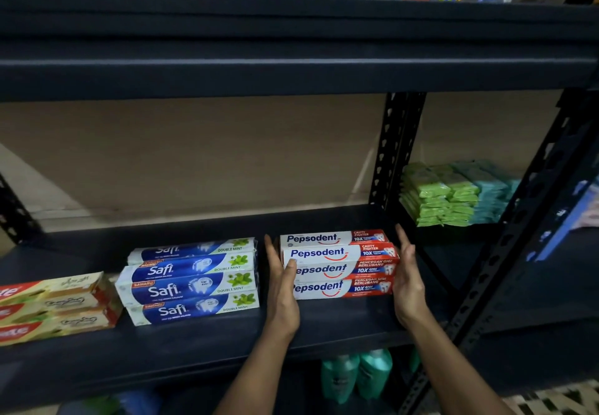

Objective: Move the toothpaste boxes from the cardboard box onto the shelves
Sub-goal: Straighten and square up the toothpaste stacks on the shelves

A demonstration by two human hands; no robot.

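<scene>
Dim, soft light; the dark metal shelf [194,340] bows from lens distortion, and teal plastic bottles [356,379] beneath it blur in shadow.

White with blue lettering and red ends is being shown by the Pepsodent boxes [337,264], blue and white with green leaves by the Safi boxes [191,281], cream and red by the left boxes [55,307], lime green by the far-right packets [437,197].

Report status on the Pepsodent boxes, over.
Left hand and right hand flat against the Pepsodent stack ends. Stack down on the shelf. Safi boxes close beside the left hand.
</scene>
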